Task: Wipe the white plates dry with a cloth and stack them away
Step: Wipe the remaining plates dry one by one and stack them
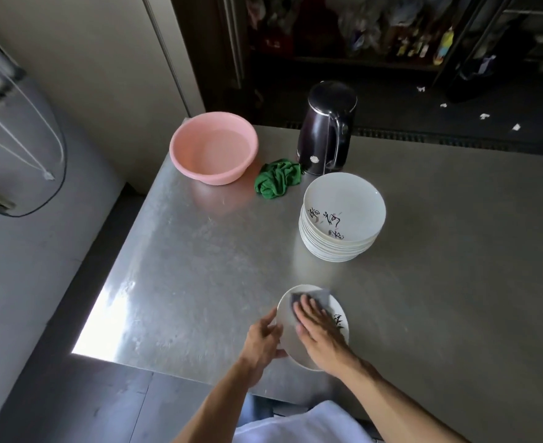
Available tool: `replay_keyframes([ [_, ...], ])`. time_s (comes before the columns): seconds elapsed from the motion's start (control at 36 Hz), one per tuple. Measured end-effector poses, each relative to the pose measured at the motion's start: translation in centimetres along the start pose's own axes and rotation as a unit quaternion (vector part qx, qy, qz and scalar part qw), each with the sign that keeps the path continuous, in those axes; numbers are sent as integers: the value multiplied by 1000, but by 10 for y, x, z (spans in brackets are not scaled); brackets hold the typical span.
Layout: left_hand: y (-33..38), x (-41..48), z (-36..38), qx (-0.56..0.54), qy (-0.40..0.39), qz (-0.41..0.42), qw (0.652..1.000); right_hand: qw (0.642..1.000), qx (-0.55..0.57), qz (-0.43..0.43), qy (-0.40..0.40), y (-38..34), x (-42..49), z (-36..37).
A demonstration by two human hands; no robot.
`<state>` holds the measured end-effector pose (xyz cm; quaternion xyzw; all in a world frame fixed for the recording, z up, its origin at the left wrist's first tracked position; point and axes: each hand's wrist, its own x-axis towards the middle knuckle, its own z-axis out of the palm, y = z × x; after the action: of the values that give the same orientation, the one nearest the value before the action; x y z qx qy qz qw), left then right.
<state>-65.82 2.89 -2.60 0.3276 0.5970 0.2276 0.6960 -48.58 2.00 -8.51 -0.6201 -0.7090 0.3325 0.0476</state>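
Plate at the table's near edge is gripped by its left rim in curled fingers of the left hand and pressed under a grey cloth by flat fingers of the right hand, the stack lying beyond.

One round white ceramic plate with black brush lettering at its right rim, gripped at its left rim near the front edge of the counter, small grey cloth pressed flat on its face, stack of matching white plates set toward the counter's middle, lettering seen on the top one
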Motion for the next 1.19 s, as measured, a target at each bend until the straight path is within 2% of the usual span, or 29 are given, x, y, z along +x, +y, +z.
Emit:
replay_keyframes([
  [0.08, -1, -2, -5, -11, 12, 7, 1000, 990, -71, 125, 14, 7, -2, -1],
  [0.14, 0, -1, -5, 1, 9, 8, 1000, 989, -60, 137, 10, 0, -2, 2],
  [0.17, 1, 0, -5, 10, 6, 6, 1000, 993, -49, 112, 5, -4, -1, 4],
  [0.28, 0, -1, -5, 53, -16, 6, 998, 995, -46, -84, -16, -10, -1, 6],
  [0.33, 0, -2, -6, 59, -12, 10, 998, 994, -41, -100, -18, -6, 1, 3],
  [0.39, -2, 0, -8, 39, 6, 17, 999, 997, -56, -51, -6, -1, 1, 2],
  [0.5, -10, 2, -5, -63, 80, -18, 995, 989, -71, 129, 20, -7, 5, -2],
  [0.58, -17, 2, 1, -54, 103, -25, 993, 985, 19, 172, 9, -21, 10, 3],
  [0.61, -19, 2, 2, -45, 112, -21, 992, 984, 67, 162, 12, -25, 10, 5],
  [0.67, -21, 4, 1, -50, 121, -22, 991, 986, 140, 87, 25, -30, 7, 9],
  [0.72, -22, 6, 2, -77, 99, -21, 992, 991, 135, -3, 12, -30, 3, 10],
  [0.78, -21, 6, 2, -102, 80, -23, 991, 995, 91, -34, -5, -22, 1, 10],
  [0.83, -21, 5, 0, -117, 62, -22, 991, 1000, 25, 2, 6, -13, 2, 11],
  [0.89, -19, 5, -4, -103, 51, -21, 993, 995, -32, 92, 16, -12, 5, 9],
  [0.97, -14, 8, -9, -59, 38, -21, 997, 983, -32, 179, 14, -22, 12, 8],
  [1.03, -11, 10, -11, -38, 28, -17, 999, 990, -9, 144, 9, -31, 12, 12],
  [1.11, -10, 11, -17, -19, 5, -7, 1000, 1000, 2, -14, -2, -40, 9, 20],
  [1.19, -10, 9, -23, -26, 0, -9, 1000, 999, 10, -36, -4, -34, 13, 16],
])
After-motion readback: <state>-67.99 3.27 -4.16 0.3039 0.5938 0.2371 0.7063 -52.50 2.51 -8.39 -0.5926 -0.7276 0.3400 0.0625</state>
